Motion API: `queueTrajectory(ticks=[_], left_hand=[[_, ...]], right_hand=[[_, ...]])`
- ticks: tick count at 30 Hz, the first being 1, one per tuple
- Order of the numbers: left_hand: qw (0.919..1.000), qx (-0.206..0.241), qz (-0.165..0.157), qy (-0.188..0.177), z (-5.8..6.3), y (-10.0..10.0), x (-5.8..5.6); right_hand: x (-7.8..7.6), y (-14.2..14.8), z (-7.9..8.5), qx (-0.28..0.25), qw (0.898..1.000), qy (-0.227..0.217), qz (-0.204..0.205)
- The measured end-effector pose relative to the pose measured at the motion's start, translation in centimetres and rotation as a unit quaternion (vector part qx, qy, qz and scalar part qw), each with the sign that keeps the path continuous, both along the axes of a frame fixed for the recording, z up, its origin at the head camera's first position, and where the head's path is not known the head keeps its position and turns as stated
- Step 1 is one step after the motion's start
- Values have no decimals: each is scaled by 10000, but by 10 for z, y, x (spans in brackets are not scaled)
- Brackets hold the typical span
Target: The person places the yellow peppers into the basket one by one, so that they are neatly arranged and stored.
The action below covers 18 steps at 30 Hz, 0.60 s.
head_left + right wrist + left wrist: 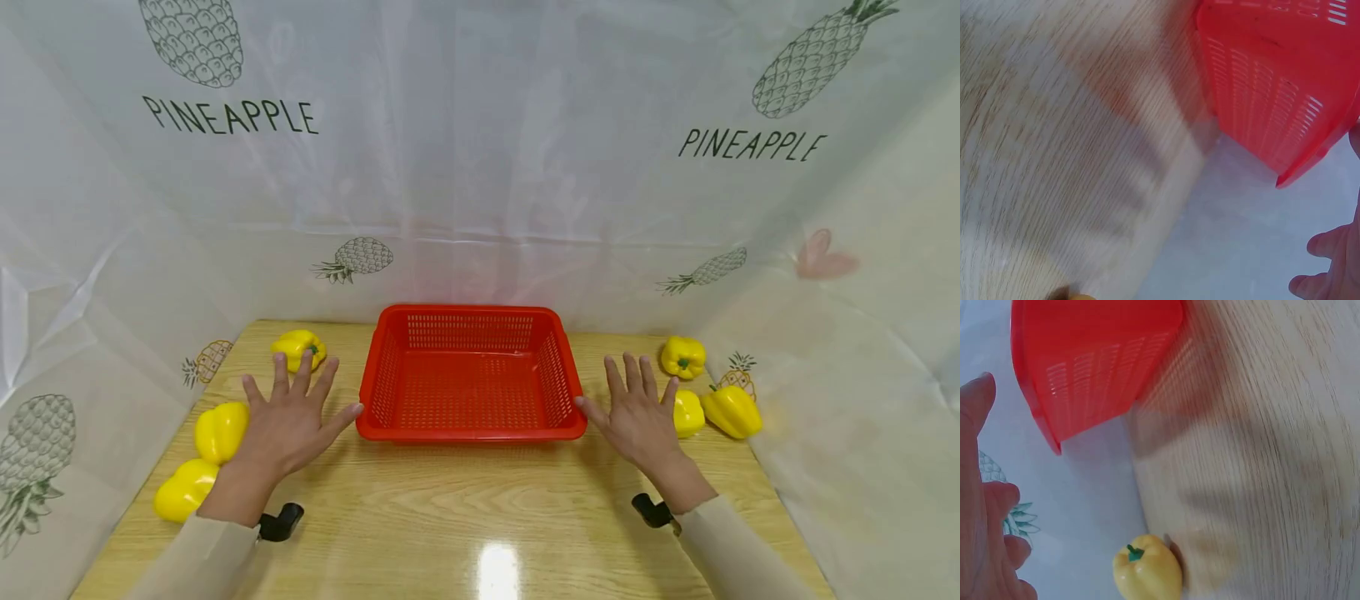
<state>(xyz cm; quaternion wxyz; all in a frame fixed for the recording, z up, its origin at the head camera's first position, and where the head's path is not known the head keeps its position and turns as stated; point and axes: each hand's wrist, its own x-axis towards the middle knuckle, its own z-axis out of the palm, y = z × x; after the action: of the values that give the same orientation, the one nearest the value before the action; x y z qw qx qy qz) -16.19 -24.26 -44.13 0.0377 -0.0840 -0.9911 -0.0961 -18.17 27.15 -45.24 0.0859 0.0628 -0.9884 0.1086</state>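
A red plastic basket (472, 435) with slotted walls stands on the table, and nothing lies inside it. My left hand (288, 425) is held with fingers spread at the basket's left side. On the other side, my right hand (641, 421) is likewise spread, its thumb tip at the rim; I cannot tell if it touches. In the left wrist view the thumb looks apart from the basket (1097, 375). Left of the basket are a yellow bell pepper (298, 340) beyond my fingers, a second pepper (221, 432) and a third pepper (183, 490) beside my wrist.
On the right lie a yellow pepper (683, 357) at the back, another pepper (688, 414) partly behind my right hand, and a tilted pepper (732, 412). White pineapple-print sheeting (480, 167) encloses the wooden table (450, 517) at the back and sides.
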Motion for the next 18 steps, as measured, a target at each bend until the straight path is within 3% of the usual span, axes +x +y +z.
queueTrajectory(ticks=[6,12,18], left_hand=[[10000,0,-98,16,-3,15,-2],[9984,231,-489,-140,-12,35,-10],[9943,588,-763,-463,-19,44,-12]], right_hand=[[0,-9,0,-51,9998,-120,115],[-1,-34,1,-111,9989,-222,395],[0,-50,-2,-334,9953,-561,710]])
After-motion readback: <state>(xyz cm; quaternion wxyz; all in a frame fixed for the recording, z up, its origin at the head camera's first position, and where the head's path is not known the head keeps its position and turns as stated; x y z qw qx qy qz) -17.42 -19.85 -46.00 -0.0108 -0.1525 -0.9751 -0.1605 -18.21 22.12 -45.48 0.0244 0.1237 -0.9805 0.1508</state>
